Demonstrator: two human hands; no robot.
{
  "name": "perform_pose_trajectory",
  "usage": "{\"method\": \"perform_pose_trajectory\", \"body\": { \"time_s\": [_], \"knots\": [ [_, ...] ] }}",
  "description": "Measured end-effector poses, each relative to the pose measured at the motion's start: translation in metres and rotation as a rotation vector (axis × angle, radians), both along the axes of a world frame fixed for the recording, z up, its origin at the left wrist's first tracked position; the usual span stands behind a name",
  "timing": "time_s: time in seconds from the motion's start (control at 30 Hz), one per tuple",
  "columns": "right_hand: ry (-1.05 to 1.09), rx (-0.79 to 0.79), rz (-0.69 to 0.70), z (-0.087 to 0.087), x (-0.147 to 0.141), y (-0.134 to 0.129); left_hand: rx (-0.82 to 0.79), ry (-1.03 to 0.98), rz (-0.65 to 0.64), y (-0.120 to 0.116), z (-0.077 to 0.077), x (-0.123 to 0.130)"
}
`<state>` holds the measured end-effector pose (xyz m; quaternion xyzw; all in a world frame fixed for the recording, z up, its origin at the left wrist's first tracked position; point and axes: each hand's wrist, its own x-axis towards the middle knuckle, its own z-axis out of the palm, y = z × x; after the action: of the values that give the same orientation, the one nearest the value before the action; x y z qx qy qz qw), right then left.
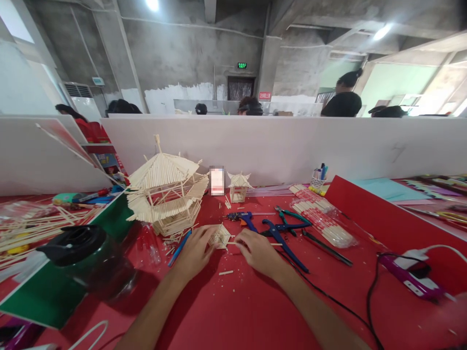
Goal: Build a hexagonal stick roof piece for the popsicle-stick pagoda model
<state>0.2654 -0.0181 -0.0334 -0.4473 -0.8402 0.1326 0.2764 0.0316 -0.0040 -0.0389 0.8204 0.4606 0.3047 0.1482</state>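
Note:
My left hand (196, 251) rests on the table with its fingers closed on the left edge of a small hexagonal frame of wooden sticks (221, 235). Across from it, my right hand (258, 249) pinches a thin wooden stick (232, 243), whose tip reaches the frame's lower right side; the other end sticks out past the hand. A short stick piece (226, 272) lies on the red table in front of the hands. Behind my left hand stands a large stick pavilion model (168, 194). A smaller stick pavilion (239, 187) stands further back.
Right of the hands lie a blue glue gun (248, 220), a blue cutter (282, 240), green-handled pliers (297, 217) and bagged stick bundles (323, 224). A dark bottle (97, 265) stands left, by a green divider (40, 296). Black cable (335, 300) crosses the right side.

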Motion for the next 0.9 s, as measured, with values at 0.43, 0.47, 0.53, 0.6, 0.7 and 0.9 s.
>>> {"method": "perform_pose_trajectory", "body": {
  "time_s": [0.43, 0.47, 0.53, 0.6, 0.7, 0.9],
  "knots": [
    [-0.085, -0.005, -0.006, -0.008, 0.002, 0.006, -0.006, 0.173, -0.061, 0.017, -0.026, -0.021],
    [-0.095, -0.015, -0.003, -0.009, 0.0, 0.005, -0.014, 0.16, -0.078, 0.018, -0.025, -0.023],
    [-0.102, -0.022, 0.007, -0.011, -0.003, 0.004, -0.031, 0.142, -0.113, 0.018, -0.023, -0.026],
    [-0.093, -0.014, 0.02, -0.014, -0.006, 0.005, -0.046, 0.135, -0.136, 0.018, -0.021, -0.029],
    [-0.08, -0.022, 0.037, -0.018, -0.009, 0.006, -0.072, 0.122, -0.164, 0.019, -0.02, -0.033],
    [-0.064, -0.027, 0.126, -0.018, -0.013, 0.005, -0.074, 0.166, -0.281, 0.019, -0.02, -0.039]
  ]
}}
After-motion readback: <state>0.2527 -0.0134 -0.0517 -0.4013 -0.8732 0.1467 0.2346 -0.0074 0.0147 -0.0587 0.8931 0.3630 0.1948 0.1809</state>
